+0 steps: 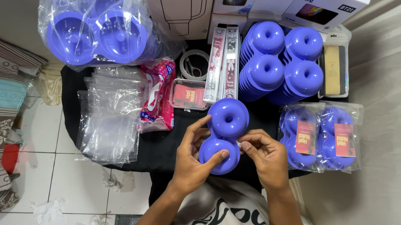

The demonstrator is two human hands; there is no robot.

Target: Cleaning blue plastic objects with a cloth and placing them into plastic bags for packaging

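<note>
Our left hand (193, 159) and right hand (264, 154) each grasped the purple double-ring mould (224, 135); we judged steadying both lobes evenly best.

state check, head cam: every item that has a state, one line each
purple double-ring piece: held up in both hands, unbagged
left hand: gripping its left side
right hand: pinching its right edge
stacked purple pieces: nested in piles, unbagged
bagged pieces: sealed in clear bags with red cards, lying flat
empty clear bags: loose pile, flat
large plastic sack: full of purple pieces
tape roll: lying flat
</note>
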